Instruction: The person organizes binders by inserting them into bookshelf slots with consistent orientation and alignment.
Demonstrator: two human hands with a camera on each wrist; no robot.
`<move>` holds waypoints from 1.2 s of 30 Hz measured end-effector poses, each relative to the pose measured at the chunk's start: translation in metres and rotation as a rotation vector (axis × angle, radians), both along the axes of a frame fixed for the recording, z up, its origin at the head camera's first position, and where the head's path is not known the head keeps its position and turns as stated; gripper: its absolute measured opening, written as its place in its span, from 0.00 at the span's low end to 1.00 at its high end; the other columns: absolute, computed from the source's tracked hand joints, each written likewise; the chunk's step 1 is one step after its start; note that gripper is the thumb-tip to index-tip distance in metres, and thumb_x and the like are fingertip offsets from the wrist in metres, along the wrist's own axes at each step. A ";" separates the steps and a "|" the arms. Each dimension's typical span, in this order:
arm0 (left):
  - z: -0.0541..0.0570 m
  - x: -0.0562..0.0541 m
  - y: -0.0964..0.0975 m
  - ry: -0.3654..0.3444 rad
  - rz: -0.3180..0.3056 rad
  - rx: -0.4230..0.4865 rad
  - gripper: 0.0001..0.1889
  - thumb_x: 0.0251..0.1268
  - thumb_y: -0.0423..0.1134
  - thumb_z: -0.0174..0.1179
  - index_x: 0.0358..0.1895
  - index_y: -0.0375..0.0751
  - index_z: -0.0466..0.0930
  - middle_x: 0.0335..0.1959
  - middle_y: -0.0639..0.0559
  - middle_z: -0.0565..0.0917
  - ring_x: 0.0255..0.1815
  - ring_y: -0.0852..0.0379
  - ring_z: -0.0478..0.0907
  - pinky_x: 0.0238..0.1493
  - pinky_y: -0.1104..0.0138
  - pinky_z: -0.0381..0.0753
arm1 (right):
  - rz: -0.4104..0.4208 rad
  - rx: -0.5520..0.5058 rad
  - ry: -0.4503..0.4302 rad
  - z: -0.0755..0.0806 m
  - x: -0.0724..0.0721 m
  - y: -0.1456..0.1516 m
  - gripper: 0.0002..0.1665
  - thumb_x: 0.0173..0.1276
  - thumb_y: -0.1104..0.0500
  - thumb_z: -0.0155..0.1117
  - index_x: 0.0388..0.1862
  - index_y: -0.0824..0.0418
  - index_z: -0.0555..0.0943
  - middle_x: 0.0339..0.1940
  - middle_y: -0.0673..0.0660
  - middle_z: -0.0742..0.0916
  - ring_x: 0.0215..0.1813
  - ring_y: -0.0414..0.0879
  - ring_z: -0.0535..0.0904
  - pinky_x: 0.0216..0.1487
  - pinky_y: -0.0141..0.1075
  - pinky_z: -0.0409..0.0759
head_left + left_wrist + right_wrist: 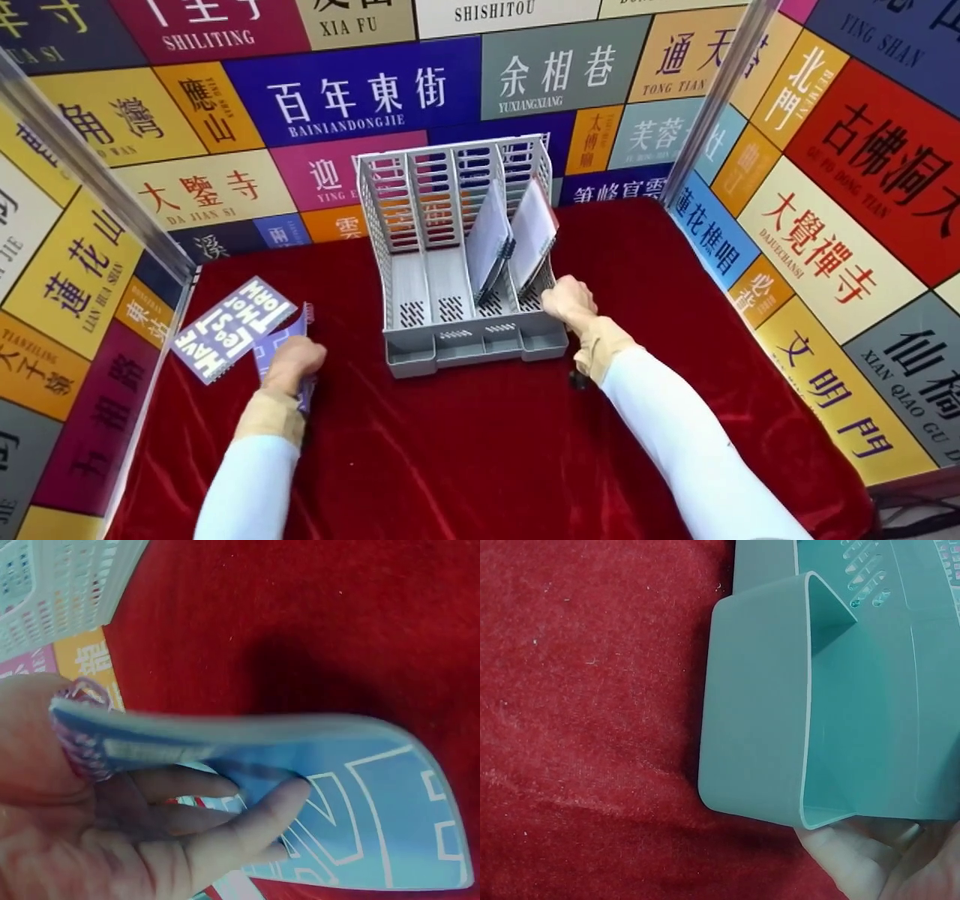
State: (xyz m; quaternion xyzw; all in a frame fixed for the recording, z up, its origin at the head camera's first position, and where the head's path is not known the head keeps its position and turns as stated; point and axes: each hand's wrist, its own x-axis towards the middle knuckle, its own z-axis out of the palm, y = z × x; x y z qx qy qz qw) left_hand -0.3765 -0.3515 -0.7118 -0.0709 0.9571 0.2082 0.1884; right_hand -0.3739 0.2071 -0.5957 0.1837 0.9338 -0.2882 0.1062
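Observation:
At the left, my left hand [296,361] grips a purple-blue spiral notebook [367,810]; the left wrist view shows thumb and fingers closed over it, its cover bending. Just beyond lies another notebook [234,330] with white block lettering, partly overlapped by the held one in the head view. A grey desktop file organizer [487,335] stands upright at the centre. Two spiral notebooks, one [487,236] and a red-edged one [531,232], lean in its two right-hand slots. My right hand [571,301] holds the organizer's right side near the front, its fingers partly hidden.
Dark red velvet cloth [450,450] covers the table. Colourful sign-patterned panels [352,97] close in the back and both sides, with posts at the rear corners. Shallow front trays [757,705] run along the organizer's base. A small dark object [577,379] lies below my right wrist.

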 end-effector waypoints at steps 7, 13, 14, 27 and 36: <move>0.071 0.056 0.021 0.081 0.154 0.119 0.20 0.66 0.41 0.50 0.40 0.25 0.85 0.42 0.25 0.89 0.33 0.39 0.87 0.39 0.53 0.87 | 0.012 -0.020 0.010 -0.013 -0.010 0.008 0.20 0.74 0.51 0.53 0.50 0.58 0.88 0.63 0.64 0.92 0.64 0.62 0.89 0.66 0.59 0.87; 0.148 0.106 0.052 0.158 0.229 0.092 0.23 0.68 0.39 0.47 0.48 0.20 0.84 0.54 0.15 0.86 0.48 0.26 0.87 0.58 0.39 0.87 | 0.006 -0.018 0.009 -0.014 -0.008 0.007 0.21 0.75 0.50 0.53 0.51 0.58 0.88 0.64 0.64 0.91 0.65 0.62 0.89 0.66 0.58 0.87; 0.149 0.107 0.051 0.182 0.245 0.096 0.24 0.69 0.40 0.47 0.49 0.20 0.85 0.55 0.15 0.86 0.49 0.25 0.87 0.58 0.38 0.87 | -0.002 -0.008 -0.009 0.001 0.001 -0.001 0.22 0.75 0.52 0.52 0.53 0.60 0.87 0.66 0.66 0.90 0.67 0.64 0.88 0.68 0.60 0.86; 0.167 0.125 0.068 0.471 0.436 0.327 0.24 0.87 0.40 0.42 0.59 0.17 0.78 0.61 0.13 0.82 0.66 0.16 0.79 0.74 0.31 0.76 | 0.003 0.000 -0.001 -0.001 -0.001 0.001 0.21 0.74 0.51 0.52 0.52 0.59 0.87 0.65 0.65 0.90 0.66 0.63 0.88 0.68 0.60 0.86; 0.187 0.131 0.102 0.672 0.432 0.458 0.19 0.87 0.36 0.47 0.48 0.22 0.83 0.48 0.17 0.85 0.50 0.23 0.83 0.61 0.34 0.79 | 0.006 -0.001 -0.002 0.002 0.000 0.000 0.20 0.75 0.51 0.52 0.52 0.59 0.87 0.64 0.65 0.90 0.67 0.63 0.88 0.69 0.60 0.85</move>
